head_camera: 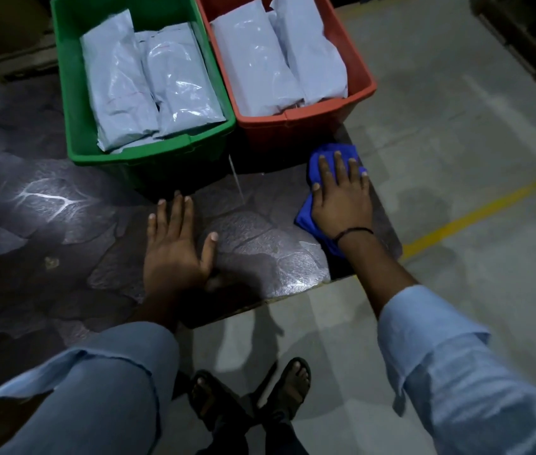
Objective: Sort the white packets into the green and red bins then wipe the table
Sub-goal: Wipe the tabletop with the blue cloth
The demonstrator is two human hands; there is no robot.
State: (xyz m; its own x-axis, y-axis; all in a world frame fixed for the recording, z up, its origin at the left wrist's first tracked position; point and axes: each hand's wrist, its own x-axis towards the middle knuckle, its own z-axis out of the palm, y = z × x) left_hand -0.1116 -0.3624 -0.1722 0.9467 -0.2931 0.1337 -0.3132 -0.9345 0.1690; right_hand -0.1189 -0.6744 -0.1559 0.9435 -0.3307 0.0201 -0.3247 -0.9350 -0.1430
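A green bin [74, 126] stands on the dark patterned table [260, 251] with white packets [148, 83] lying inside it. Right beside it a red bin [292, 121] holds more white packets [279, 57]. My right hand [342, 198] presses flat with straight fingers on a blue cloth [304, 216] near the table's right edge, just in front of the red bin. My left hand [174, 247] rests flat on the table, fingers spread, in front of the green bin and holding nothing.
The table's front edge and right corner lie close to my hands; beyond them is grey concrete floor [457, 126] with a yellow line [476, 211]. My sandalled feet [253, 392] stand below the table edge. A dark object [529, 31] sits at the far right.
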